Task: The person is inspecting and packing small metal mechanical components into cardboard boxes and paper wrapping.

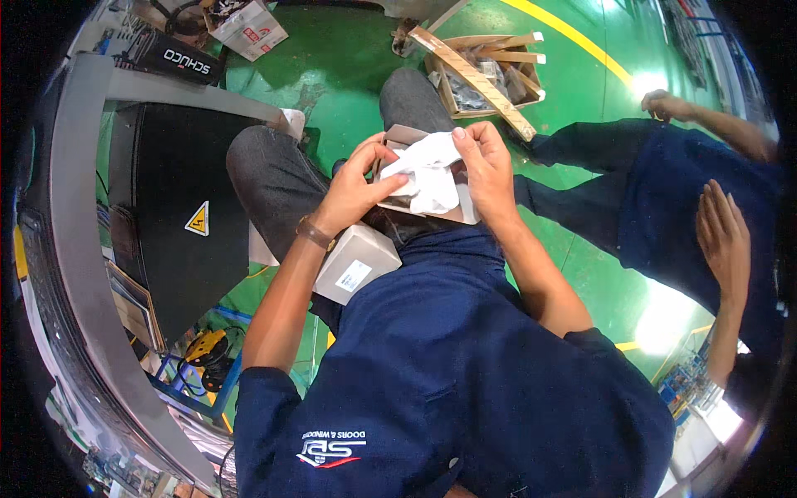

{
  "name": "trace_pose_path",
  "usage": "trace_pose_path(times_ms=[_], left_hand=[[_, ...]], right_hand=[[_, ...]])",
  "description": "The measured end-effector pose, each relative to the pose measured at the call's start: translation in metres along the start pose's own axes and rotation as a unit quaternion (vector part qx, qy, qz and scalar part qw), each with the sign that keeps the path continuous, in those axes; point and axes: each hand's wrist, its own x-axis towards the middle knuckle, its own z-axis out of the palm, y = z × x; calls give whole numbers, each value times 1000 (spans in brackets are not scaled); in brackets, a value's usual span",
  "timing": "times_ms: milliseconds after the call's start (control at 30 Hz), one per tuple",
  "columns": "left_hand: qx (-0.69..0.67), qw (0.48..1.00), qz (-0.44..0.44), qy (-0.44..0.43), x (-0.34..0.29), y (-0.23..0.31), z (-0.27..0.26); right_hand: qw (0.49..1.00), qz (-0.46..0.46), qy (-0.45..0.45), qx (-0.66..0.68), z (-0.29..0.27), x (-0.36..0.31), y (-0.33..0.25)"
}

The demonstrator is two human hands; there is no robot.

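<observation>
Above my lap, an open cardboard box (404,133) has crumpled white paper (432,178) across its opening. My left hand (362,181), a brown band at its wrist, is closed on the paper's left side, thumb and fingertips pressing it. On the other side my right hand (488,162) pinches the paper's upper right corner between thumb and fingers. What lies under the paper is mostly hidden; a dark strip shows along the box's lower edge. By my left forearm, a closed pale box (359,262) with a white label rests on my lap.
On the left stands a black panel (195,220) with a yellow warning sign, framed in grey. Ahead on the green floor, a carton of parts (490,83) has long strips across it. A person in dark blue (672,199) stands close at right. A printed white box (249,31) sits far left.
</observation>
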Motion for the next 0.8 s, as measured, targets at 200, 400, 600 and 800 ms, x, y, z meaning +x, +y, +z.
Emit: trace_pose_path(times_ms=[200,400,600,800], left_hand=[[46,999,8,-5,5,-4,1],[6,999,-25,23,3,-7,0],[-22,997,-60,41,2,-18,-5],[-94,994,-46,39,0,-14,-5]], right_hand=[[988,-95,92,-79,-10,0,14],[839,-419,-83,-338,11,-27,-38],[781,-271,-125,-549,-16,-26,-39],[811,-153,-115,-553,-9,-25,-49]])
